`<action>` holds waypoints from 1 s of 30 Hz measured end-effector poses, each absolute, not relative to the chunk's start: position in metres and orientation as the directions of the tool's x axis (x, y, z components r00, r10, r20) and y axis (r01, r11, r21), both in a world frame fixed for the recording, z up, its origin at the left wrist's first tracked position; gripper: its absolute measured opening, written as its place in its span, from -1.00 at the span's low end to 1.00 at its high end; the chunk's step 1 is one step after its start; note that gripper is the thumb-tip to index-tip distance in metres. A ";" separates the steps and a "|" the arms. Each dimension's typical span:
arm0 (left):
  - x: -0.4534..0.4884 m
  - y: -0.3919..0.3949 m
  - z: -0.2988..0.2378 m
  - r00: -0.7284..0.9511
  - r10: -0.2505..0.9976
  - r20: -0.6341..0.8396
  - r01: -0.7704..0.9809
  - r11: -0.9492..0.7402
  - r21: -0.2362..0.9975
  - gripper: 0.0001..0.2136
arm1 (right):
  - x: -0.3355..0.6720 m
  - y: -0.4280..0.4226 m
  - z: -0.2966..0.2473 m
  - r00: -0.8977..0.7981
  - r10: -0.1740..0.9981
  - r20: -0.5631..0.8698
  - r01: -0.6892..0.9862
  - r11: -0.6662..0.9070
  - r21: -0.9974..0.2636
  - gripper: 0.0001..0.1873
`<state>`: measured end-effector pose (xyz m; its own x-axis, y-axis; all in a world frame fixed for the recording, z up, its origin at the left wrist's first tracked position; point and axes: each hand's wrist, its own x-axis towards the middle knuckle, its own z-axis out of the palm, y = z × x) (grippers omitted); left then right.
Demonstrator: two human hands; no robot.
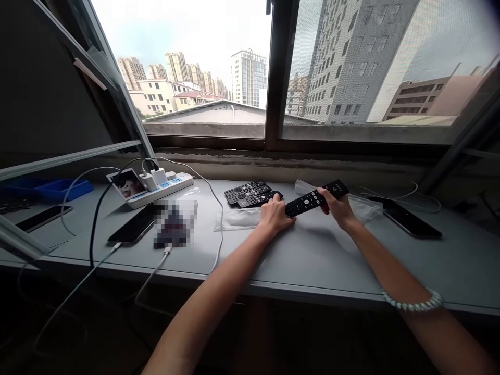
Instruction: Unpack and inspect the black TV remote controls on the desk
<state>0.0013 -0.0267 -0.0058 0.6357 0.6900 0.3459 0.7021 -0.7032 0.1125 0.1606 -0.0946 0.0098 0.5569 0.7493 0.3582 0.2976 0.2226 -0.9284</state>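
My right hand (336, 207) grips a black remote control (308, 202) near its far end, tilted above the table with its buttons facing up. The lower end of this remote comes close to my left hand (274, 213), whose fingers are curled down at the right end of a group of remotes. What those fingers hold, if anything, is hidden. Several black remote controls (247, 194) lie close together, partly overlapping, left of my left hand. A clear plastic bag (240, 219) lies flat in front of them. More clear plastic (365, 207) is behind my right wrist.
A dark phone (412, 219) lies at the right beside a white cable. On the left are a plugged-in phone (135, 225), a blurred-out item (174, 224), a white power strip (164, 188) with chargers, and a blue tray (74, 188). Loose cables cross the table's front edge.
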 end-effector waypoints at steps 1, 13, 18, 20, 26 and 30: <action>0.001 -0.027 -0.006 0.637 0.686 0.352 0.700 -0.706 0.109 -0.63 | 0.160 -0.094 0.009 0.552 0.752 0.360 0.302 0.222 -0.927 -0.67; -0.004 -0.023 -0.009 0.608 0.651 0.454 0.707 -0.705 0.063 -0.67 | 0.151 -0.095 0.006 0.377 0.845 0.379 0.319 0.266 -0.910 -0.58; -0.006 -0.020 -0.008 0.603 0.639 0.477 0.705 -0.707 0.057 -0.71 | 0.145 -0.094 0.009 0.371 0.864 0.341 0.260 0.255 -0.931 -0.53; -0.006 -0.020 -0.006 0.599 0.653 0.464 0.712 -0.699 0.063 -0.71 | 0.143 -0.094 0.008 0.351 0.872 0.340 0.233 0.271 -0.934 -0.53; -0.007 -0.026 -0.003 0.569 0.727 0.385 0.754 -0.648 0.109 -0.70 | 0.146 -0.089 0.003 0.321 0.898 0.300 0.289 0.209 -0.934 -0.56; -0.008 -0.026 -0.006 0.599 0.734 0.321 0.732 -0.664 0.153 -0.68 | 0.172 -0.077 -0.002 0.478 0.808 0.344 0.299 0.218 -0.929 -0.48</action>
